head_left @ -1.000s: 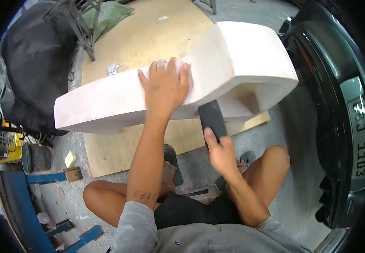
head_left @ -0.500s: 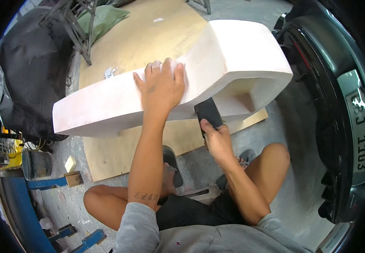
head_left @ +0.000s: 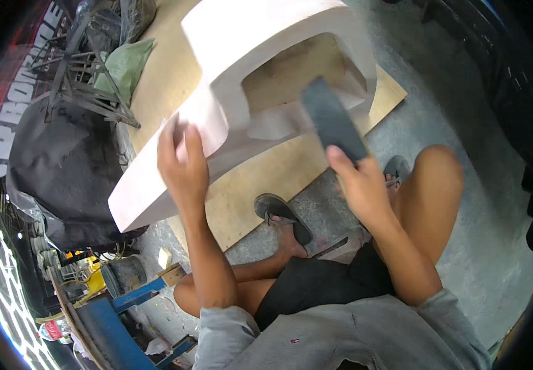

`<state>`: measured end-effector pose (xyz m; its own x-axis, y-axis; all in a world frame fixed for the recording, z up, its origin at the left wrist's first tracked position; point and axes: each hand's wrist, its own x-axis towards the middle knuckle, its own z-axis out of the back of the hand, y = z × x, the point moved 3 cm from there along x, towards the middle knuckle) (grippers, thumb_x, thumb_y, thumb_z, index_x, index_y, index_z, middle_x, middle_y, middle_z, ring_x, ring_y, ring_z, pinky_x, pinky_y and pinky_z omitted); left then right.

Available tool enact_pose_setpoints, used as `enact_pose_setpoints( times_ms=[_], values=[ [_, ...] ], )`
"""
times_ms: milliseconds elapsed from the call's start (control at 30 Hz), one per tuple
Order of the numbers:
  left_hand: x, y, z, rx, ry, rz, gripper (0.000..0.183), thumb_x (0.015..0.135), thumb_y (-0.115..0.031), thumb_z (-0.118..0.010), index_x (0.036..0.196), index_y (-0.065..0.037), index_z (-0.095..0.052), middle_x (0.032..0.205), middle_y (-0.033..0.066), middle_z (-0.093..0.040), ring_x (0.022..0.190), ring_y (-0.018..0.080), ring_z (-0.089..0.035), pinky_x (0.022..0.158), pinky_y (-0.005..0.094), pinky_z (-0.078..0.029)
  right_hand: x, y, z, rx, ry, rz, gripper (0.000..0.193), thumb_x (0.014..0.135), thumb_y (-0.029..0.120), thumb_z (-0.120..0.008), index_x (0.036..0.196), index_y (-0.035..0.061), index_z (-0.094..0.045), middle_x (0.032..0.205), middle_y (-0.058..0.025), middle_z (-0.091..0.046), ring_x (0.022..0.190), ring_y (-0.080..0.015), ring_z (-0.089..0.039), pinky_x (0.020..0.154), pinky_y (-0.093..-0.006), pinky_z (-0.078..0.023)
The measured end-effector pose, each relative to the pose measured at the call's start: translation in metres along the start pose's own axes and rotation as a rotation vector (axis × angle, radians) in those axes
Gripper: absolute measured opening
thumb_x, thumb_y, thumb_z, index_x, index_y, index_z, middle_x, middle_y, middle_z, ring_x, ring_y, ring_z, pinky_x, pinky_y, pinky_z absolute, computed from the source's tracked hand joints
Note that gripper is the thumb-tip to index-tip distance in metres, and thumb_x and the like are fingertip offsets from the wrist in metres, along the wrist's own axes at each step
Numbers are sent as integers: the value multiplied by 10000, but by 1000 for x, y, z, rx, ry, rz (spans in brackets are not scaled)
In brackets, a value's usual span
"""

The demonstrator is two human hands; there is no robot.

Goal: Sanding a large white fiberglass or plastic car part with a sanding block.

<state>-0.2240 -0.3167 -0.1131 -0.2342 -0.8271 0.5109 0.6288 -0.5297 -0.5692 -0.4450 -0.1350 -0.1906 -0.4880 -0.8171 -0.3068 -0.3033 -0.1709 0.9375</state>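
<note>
A large white moulded shell (head_left: pixel 266 34) with a wide hollow opening lies in front of me, tilted, with a long arm reaching to the lower left. Over that long arm is my left hand (head_left: pixel 183 160), its thumb and fingers apart and slightly blurred; whether the fingertips touch the surface I cannot tell. My right hand (head_left: pixel 365 188) grips a dark grey, flat, rectangular sanding block (head_left: pixel 334 117) by its near end. The block is blurred and held up in front of the shell's opening, apart from the inner wall as far as I can see.
A plywood sheet (head_left: pixel 266 185) lies under the shell on the grey concrete floor. To the left stand a black covered bulk (head_left: pixel 63 166), a metal frame stand (head_left: pixel 69 80), a green bag (head_left: pixel 125 68) and a blue metal beam (head_left: pixel 106 327). Dark bodywork (head_left: pixel 500 80) rises at the right.
My right hand has lifted the sanding block away from the shell's lower edge. The shell has turned, showing more of its opening. My left hand, flat on top before, is now curled and raised.
</note>
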Motion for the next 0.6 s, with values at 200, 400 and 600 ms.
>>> enact_pose_setpoints(
  times_ms=[200,400,600],
  values=[
    [-93,-39,-40,82,635,238,595,936,-225,-667,1466,-14,-497,757,153,-693,637,282,-659,655,348,-538,-20,-2,35,76,-136,-273,404,969,426,-677,833,46,-672,727,-38,-629,527,-108,-540,479,-250,-411],
    [-79,1,-131,-151,551,550,1037,932,-251,-686,1621,-88,71,737,163,-687,619,258,-682,631,371,-545,-17,-4,36,169,-72,-307,417,973,431,-672,857,30,-668,780,-57,-644,546,-111,-550,479,-249,-409],
    [-94,-13,-161,-156,648,759,1039,935,-304,-667,1626,-147,93,696,196,-678,628,319,-698,666,461,-553,-16,-9,50,126,-111,-333,410,953,433,-697,867,34,-660,779,-51,-638,536,-103,-530,484,-247,-403]
  ],
)
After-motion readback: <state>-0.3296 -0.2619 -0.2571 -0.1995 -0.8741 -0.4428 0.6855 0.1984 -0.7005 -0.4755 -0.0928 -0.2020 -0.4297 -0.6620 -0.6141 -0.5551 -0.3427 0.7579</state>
